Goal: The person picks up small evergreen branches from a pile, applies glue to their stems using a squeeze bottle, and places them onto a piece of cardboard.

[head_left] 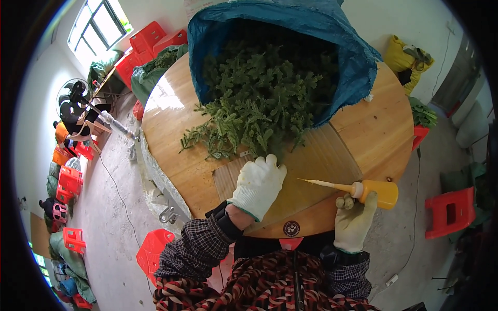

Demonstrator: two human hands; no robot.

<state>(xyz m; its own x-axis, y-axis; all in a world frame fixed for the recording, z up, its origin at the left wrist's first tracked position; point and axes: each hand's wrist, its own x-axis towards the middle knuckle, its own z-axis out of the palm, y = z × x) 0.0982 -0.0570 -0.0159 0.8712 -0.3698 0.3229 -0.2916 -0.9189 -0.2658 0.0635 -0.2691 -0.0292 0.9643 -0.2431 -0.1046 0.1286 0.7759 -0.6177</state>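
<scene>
My left hand (259, 182), in a white knit glove, is at the front edge of a heap of green fir-like sprigs (254, 103). Its fingers are closed around the base of a blurred green sprig (278, 149); the exact grip is partly hidden. The heap spills from the mouth of a large blue sack (353, 62) lying on the table. In my gloved right hand (354, 220) is a yellow squeeze bottle (381, 194) with a long thin nozzle. It lies nearly level, its tip pointing left over a flat brown board (321, 160).
The round wooden table (384, 124) has a plastic-wrapped left edge. Red stools (450, 211) stand on both sides. A fan (78, 98) is at left, with a cable across the floor. A yellow bag (407, 62) sits behind the table at right.
</scene>
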